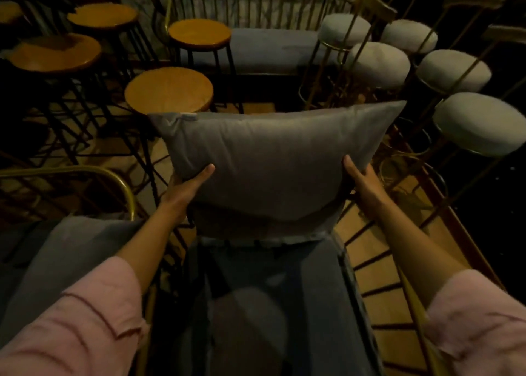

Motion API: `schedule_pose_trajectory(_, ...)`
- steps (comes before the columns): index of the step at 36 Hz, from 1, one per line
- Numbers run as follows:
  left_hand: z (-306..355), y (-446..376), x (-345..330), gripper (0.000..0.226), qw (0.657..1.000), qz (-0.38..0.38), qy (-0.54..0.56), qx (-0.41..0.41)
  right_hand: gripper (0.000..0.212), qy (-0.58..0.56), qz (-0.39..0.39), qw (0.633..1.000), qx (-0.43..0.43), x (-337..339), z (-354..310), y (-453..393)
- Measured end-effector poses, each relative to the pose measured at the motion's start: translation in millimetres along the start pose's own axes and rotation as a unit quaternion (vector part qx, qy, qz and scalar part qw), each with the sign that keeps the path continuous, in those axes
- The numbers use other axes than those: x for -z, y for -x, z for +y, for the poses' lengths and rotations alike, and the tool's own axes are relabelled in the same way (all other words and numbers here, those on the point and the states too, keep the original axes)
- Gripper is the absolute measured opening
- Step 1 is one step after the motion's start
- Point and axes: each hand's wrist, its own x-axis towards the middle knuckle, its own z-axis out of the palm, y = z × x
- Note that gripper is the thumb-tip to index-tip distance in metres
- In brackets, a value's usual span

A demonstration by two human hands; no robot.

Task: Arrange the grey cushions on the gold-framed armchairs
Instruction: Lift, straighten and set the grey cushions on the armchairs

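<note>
— Two hands on one cushion, is that right?

— Yes. The left hand (187, 186) grips the lower left edge of the grey cushion (273, 159), thumb laid over the front face. The right hand (360, 180) clasps the lower right edge the same way, thumb forward and the fingers tucked behind, out of sight.

— Where is the cushion itself?

— Held upright above the back of the armchair (273, 276) straight ahead. Its bottom edge sits at the top of the chair's backrest; whether it actually touches is hard to tell in this dim light. Its top edge is tilted, the right corner higher than the left.

— And the chair?

— Grey-blue seat pad with a thin gold frame (410, 298) down the right side. The person's knee (247, 316) shows over the seat.

— Anything beside it?

— To the left, a second grey cushion (65, 250) rests in a neighbouring chair under a curved gold rail (113, 176). Beyond, round wooden stools (169, 89) on black legs stand at left, white padded stools (378, 63) on gold legs at right, and a gold-railed bench (270, 48) sits between them at the back.

— Sleeves?

— Pink, rolled on both arms (85, 313).
</note>
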Motion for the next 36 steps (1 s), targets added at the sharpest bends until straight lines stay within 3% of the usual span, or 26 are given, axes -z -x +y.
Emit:
schedule_pose_trajectory(5, -50, -29, -11, 0.130, 0.998, 0.014, -0.051, 0.039, 0.109, -0.076, 0.009, 0.996, -0.046, 6, 46, -22)
schedule_pose_trajectory(8, -79, -34, -14, 0.098, 0.988, -0.024, -0.131, 0.078, 0.116, -0.083, 0.018, 0.992, -0.091, 6, 85, -31)
schedule_pose_trajectory(10, -99, -36, -17, 0.077, 0.979, -0.057, -0.181, 0.079, 0.099, -0.083, 0.037, 0.991, -0.102, 1, 110, -32)
schedule_pose_trajectory(11, -109, -39, -18, 0.072, 0.977, -0.056, -0.192, 0.075, 0.096, -0.082, 0.048, 0.990, -0.102, -1, 118, -32)
schedule_pose_trajectory(13, -114, -41, -24, 0.068, 0.977, -0.024, -0.196, 0.078, 0.110, -0.075, 0.069, 0.990, -0.102, -8, 129, -37)
schedule_pose_trajectory(17, -107, -39, -32, 0.067, 0.982, 0.003, -0.177, 0.061, 0.112, -0.065, 0.112, 0.987, -0.093, -20, 134, -44)
schedule_pose_trajectory(19, -104, -30, -30, 0.081, 0.983, 0.010, -0.173, 0.062, 0.104, -0.060, 0.142, 0.984, -0.087, -28, 142, -39)
schedule_pose_trajectory(21, -106, -18, -23, 0.087, 0.983, 0.032, -0.171, 0.061, 0.111, -0.057, 0.149, 0.982, -0.096, -35, 166, -36)
schedule_pose_trajectory(24, -108, 9, -9, 0.069, 0.982, 0.070, -0.174, 0.021, 0.129, -0.027, 0.095, 0.984, -0.149, -60, 191, -11)
schedule_pose_trajectory(31, -119, 89, 91, 0.032, 0.956, 0.243, -0.160, -0.047, 0.063, 0.148, -0.101, 0.968, -0.173, -148, 172, 68)
schedule_pose_trajectory(36, -129, 135, 186, 0.027, 0.902, 0.406, -0.144, -0.018, 0.051, 0.225, -0.219, 0.944, -0.101, -224, 136, 91)
